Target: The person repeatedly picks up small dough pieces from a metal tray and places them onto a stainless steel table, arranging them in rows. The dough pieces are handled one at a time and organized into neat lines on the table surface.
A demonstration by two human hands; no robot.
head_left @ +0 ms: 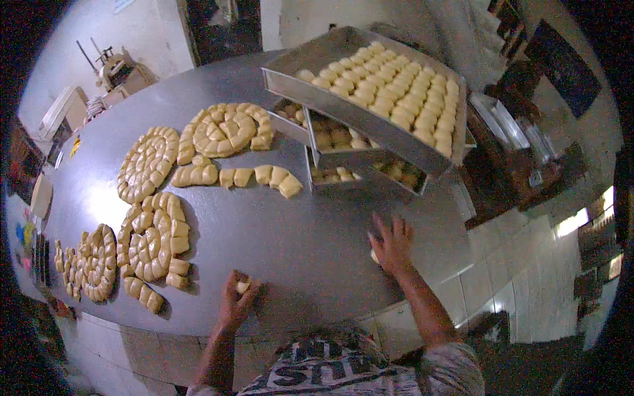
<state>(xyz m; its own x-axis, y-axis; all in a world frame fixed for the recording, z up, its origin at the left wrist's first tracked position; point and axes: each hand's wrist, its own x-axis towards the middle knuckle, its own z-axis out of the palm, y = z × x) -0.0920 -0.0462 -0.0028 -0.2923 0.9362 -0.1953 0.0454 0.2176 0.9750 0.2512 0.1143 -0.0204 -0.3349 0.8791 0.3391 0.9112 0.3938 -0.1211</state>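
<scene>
My left hand point(239, 297) curls around a small dough piece point(242, 287) near the front edge of the metal table. To the right, my right hand point(393, 243) lies low over the tabletop with its fingers spread. A bit of pale dough point(374, 256) shows at its thumb side, mostly hidden by the palm. Coils of cut dough cover the left of the table, among them a round one point(148, 163), one behind point(225, 131) and one nearer point(148, 247). A short row of cut dough pieces point(279, 179) reaches toward the middle.
Behind my right hand, a large metal tray point(287, 88) with rows of dough balls point(391, 94) rests crosswise on smaller trays point(342, 159) of dough balls. A scale-like device point(116, 72) stands past the far left edge. Tiled floor point(520, 277) lies right of the table.
</scene>
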